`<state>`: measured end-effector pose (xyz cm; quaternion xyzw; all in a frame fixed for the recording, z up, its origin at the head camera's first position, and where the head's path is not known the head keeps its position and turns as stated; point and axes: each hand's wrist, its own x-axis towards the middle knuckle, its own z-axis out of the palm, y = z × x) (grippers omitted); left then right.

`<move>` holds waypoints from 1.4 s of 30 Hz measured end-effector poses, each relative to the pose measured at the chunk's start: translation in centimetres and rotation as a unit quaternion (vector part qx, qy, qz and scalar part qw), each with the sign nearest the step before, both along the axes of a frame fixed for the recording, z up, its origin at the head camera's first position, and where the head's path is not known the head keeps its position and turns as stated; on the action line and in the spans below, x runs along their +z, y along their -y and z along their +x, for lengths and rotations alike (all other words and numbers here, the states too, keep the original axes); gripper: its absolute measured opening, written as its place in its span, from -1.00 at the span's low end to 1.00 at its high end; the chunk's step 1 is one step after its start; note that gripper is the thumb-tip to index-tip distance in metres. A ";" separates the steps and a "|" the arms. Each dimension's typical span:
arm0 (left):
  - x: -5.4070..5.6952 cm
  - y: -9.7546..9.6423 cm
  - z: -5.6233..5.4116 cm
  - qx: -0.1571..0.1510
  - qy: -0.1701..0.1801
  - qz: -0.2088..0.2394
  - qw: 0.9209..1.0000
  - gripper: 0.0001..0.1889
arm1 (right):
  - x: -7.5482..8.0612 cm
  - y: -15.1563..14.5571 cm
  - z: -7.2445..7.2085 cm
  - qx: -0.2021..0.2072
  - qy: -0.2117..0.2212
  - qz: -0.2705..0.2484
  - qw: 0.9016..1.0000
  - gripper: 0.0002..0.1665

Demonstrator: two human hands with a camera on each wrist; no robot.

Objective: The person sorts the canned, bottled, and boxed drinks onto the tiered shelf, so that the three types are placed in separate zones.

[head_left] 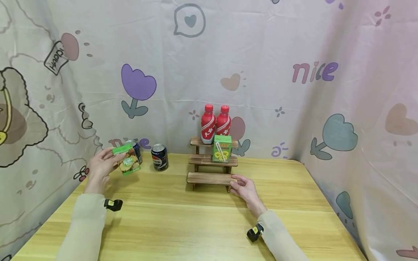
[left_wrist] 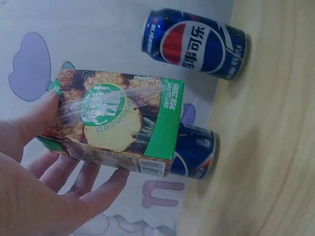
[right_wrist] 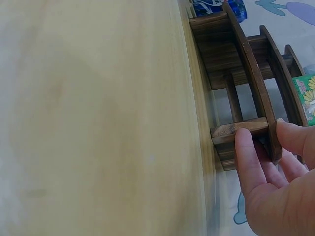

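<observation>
My left hand [head_left: 102,166] grips a green juice box with pineapple pictures [left_wrist: 113,115], thumb on one side and fingers beneath, raised off the table. Behind the box stands one blue Pepsi can [left_wrist: 194,152], partly covered by it. A second Pepsi can [head_left: 159,157] stands to its right. At the right end of a three-step wooden stand [head_left: 210,178], my right hand [head_left: 245,190] pinches the lowest step between thumb and fingers. On the middle step sits a green drink box with yellow flowers and a straw [head_left: 222,149]. Two red bottles [head_left: 208,125] are upright on the top step.
The stand and cans are on a light wooden table [head_left: 156,221], toward its back edge. A printed cloth [head_left: 183,72] hangs behind the table and along both sides.
</observation>
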<state>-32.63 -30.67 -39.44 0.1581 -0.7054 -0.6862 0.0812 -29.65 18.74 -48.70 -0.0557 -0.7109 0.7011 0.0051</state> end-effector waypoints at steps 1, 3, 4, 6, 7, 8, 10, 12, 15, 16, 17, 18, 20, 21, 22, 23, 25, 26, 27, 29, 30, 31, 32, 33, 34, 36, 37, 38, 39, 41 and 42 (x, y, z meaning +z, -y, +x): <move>0.2 -0.2 0.0 -0.001 -0.004 0.002 1.000 -0.05 | 0.0 0.0 0.0 0.000 0.000 0.000 1.000 -0.56; 0.6 -0.5 0.1 -0.008 -0.017 0.012 1.000 -0.06 | 0.0 0.0 0.0 0.000 0.000 -0.001 1.000 -0.56; 0.8 -0.7 0.2 -0.013 -0.025 0.019 0.999 -0.06 | 0.0 0.0 0.0 0.001 -0.001 -0.002 1.000 -0.56; 1.1 -1.0 0.3 -0.023 -0.050 0.036 0.998 -0.16 | 0.1 0.1 -0.1 0.002 -0.003 -0.002 1.000 -0.56; 1.2 -1.2 0.4 -0.029 -0.061 0.047 0.997 -0.19 | 0.1 0.1 -0.1 0.002 -0.004 -0.003 1.000 -0.56; 1.3 -1.4 0.4 -0.035 -0.072 0.055 0.995 -0.23 | 0.1 0.1 -0.1 0.002 -0.004 -0.004 1.000 -0.56; 1.5 -1.7 0.4 -0.046 -0.088 0.066 0.993 -0.30 | 0.1 0.1 -0.1 0.003 -0.005 -0.005 1.000 -0.56; 1.6 -2.0 0.3 -0.056 -0.098 0.070 0.991 -0.37 | 0.1 0.1 -0.2 0.004 -0.004 -0.007 1.000 -0.56; 1.8 -2.6 0.2 -0.065 -0.104 0.076 0.990 -0.40 | 0.1 0.1 -0.2 0.006 -0.005 -0.005 1.000 -0.55; 1.9 -2.8 0.2 -0.067 -0.107 0.077 0.989 -0.42 | 0.1 0.1 -0.2 0.007 -0.004 -0.005 1.000 -0.54; 2.0 -3.1 0.2 -0.068 -0.110 0.078 0.989 -0.44 | 0.1 0.0 -0.2 0.007 -0.003 -0.006 1.000 -0.53; 2.0 -3.3 0.1 -0.070 -0.112 0.080 0.988 -0.44 | 0.2 0.0 -0.1 0.007 -0.005 -0.004 1.000 -0.53; 2.1 -3.8 0.0 -0.072 -0.115 0.080 0.988 -0.46 | 0.2 0.0 0.0 0.005 -0.004 -0.003 1.000 -0.53; 2.1 -4.1 -0.1 -0.071 -0.114 0.075 0.988 -0.46 | 0.2 0.0 0.0 0.004 -0.003 -0.002 1.000 -0.53; 2.2 -4.3 -0.1 -0.071 -0.113 0.072 0.988 -0.45 | 0.2 0.0 0.0 0.003 -0.003 -0.001 1.000 -0.53; 2.2 -4.5 -0.2 -0.072 -0.113 0.070 0.988 -0.45 | 0.2 0.0 0.1 0.003 -0.002 0.000 1.000 -0.52; 2.2 -5.0 -0.3 -0.077 -0.115 0.070 0.988 -0.47 | 0.2 0.0 0.1 0.003 -0.001 0.001 1.000 -0.53; 2.2 -5.2 -0.3 -0.081 -0.118 0.070 0.987 -0.47 | 0.2 0.0 0.1 0.004 -0.001 0.003 1.000 -0.53; 2.2 -5.4 -0.4 -0.087 -0.122 0.071 0.986 -0.49 | 0.2 0.0 0.1 0.003 -0.001 0.003 1.000 -0.53; 2.3 -6.0 -0.6 -0.101 -0.132 0.075 0.983 -0.52 | 0.2 0.0 0.0 0.001 -0.001 0.003 1.000 -0.54; 2.3 -6.2 -0.7 -0.104 -0.136 0.070 0.983 -0.54 | 0.2 0.0 0.0 0.000 -0.003 0.004 1.000 -0.54; 2.3 -6.5 -0.8 -0.108 -0.140 0.065 0.982 -0.55 | 0.2 0.0 -0.1 -0.001 -0.004 0.005 1.000 -0.55; 2.3 -6.8 -0.9 -0.111 -0.143 0.060 0.982 -0.55 | 0.1 0.1 -0.1 -0.002 -0.004 0.005 1.000 -0.55; 2.4 -7.1 -1.0 -0.113 -0.145 0.059 0.981 -0.56 | 0.1 0.1 -0.1 -0.002 -0.004 0.004 1.000 -0.55; 2.4 -7.3 -1.1 -0.115 -0.146 0.057 0.981 -0.56 | 0.1 0.1 -0.1 -0.002 -0.005 0.004 1.000 -0.55; 2.5 -7.9 -1.3 -0.122 -0.149 0.058 0.980 -0.57 | 0.0 0.1 -0.1 -0.001 -0.006 0.003 1.000 -0.55; 2.6 -8.1 -1.4 -0.127 -0.149 0.062 0.979 -0.56 | 0.0 0.1 -0.1 -0.001 -0.006 0.003 1.000 -0.55; 2.7 -8.4 -1.5 -0.130 -0.150 0.065 0.978 -0.55 | 0.0 0.1 -0.1 -0.001 -0.005 0.000 1.000 -0.55; 2.8 -8.7 -1.5 -0.132 -0.150 0.070 0.977 -0.55 | -0.1 0.1 0.0 -0.001 -0.006 -0.001 1.000 -0.55; 3.0 -9.3 -1.6 -0.137 -0.148 0.069 0.977 -0.54 | -0.1 0.0 0.1 0.000 -0.008 -0.005 1.000 -0.55; 3.1 -9.6 -1.6 -0.137 -0.145 0.065 0.978 -0.54 | -0.1 0.0 0.1 0.000 -0.007 -0.009 1.000 -0.55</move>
